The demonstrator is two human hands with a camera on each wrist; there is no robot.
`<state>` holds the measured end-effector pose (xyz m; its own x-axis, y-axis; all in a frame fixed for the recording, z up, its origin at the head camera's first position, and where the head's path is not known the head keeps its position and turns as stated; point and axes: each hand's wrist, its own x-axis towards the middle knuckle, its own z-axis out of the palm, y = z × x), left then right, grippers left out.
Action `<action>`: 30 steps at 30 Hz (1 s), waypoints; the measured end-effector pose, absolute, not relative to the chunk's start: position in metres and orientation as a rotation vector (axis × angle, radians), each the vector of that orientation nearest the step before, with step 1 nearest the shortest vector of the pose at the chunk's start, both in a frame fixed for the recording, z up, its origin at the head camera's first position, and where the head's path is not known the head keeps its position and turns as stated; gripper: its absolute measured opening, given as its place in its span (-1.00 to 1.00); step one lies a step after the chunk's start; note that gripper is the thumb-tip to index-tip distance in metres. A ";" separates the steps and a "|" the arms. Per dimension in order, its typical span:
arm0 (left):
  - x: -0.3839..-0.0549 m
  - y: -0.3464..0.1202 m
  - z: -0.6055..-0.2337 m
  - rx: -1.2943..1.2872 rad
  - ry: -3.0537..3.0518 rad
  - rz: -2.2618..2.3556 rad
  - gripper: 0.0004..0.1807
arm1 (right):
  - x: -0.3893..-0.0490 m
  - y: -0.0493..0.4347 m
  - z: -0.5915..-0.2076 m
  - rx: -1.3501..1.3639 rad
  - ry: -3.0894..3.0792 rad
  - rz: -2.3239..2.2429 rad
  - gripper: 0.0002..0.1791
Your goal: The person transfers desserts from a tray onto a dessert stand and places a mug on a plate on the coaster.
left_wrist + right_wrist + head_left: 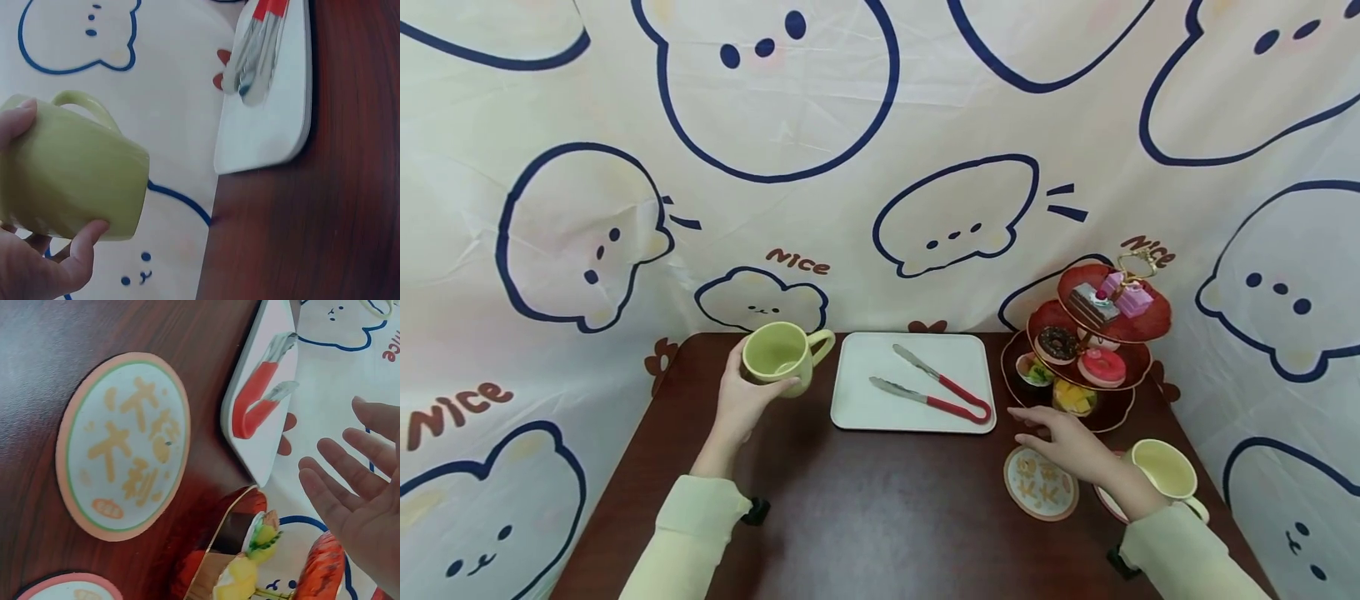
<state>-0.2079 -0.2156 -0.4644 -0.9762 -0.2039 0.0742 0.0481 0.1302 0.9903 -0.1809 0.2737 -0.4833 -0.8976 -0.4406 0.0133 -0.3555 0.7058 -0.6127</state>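
Observation:
My left hand grips a pale green mug by its body, with its handle pointing right. The mug is raised over the back left of the table, and its side fills much of the left wrist view. My right hand hovers with nothing in it, its fingers spread apart in the right wrist view. Just below it lies a round coaster with a peach rim and yellow lettering. Behind that hand rises a three-tier red stand of toy cakes.
Tongs with red handles lie on a white tray at the table's back middle. A second green mug stands on another coaster at the right, partly behind my right forearm. Patterned cloth hangs behind the dark table.

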 end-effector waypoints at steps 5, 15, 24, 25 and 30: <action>-0.202 -0.204 -0.464 0.125 -2.235 -1.962 0.13 | -0.180 0.269 -0.478 -0.680 2.763 -0.975 -0.48; -0.195 -0.183 -0.462 -0.040 -2.317 -1.955 0.12 | -0.176 0.264 -0.469 -0.694 2.720 -0.990 -0.46; -0.188 -0.164 -0.464 -0.161 -2.417 -1.898 0.13 | -0.173 0.255 -0.465 -0.806 2.726 -1.086 -0.46; -0.187 -0.161 -0.464 -0.178 -2.429 -1.890 0.13 | -0.173 0.254 -0.464 -0.813 2.721 -1.095 -0.47; -0.180 -0.146 -0.463 -0.248 -2.469 -1.900 0.14 | -0.172 0.252 -0.463 -0.808 2.683 -1.129 -0.46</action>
<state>-0.1799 -0.1464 -0.4626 -0.9873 0.1153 0.1093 0.1352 0.2482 0.9592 -0.1719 0.2515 -0.4630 -0.8503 -0.5182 0.0922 -0.4282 0.5792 -0.6936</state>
